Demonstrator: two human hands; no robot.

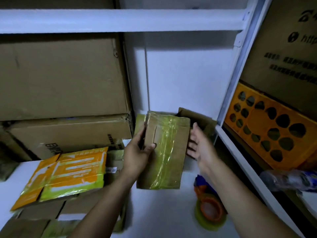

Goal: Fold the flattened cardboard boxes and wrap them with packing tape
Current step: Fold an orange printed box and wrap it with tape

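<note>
The left hand (139,152) grips the taped box (164,148) at its left edge, thumb on its face. The right hand (199,145) is spread just beside the box's right edge. Below the box lies bare white shelf (163,212), with a tape roll (210,212) lower right. Left of the box, cartons (60,79) are stacked; right of it stands a shelf post (236,79).

Both bare forearms reach forward. The left hand (137,152) grips the taped box (168,152), thumb across its front; the right hand (200,145) is spread, fingers (193,141) relaxed, palm facing left.
</note>
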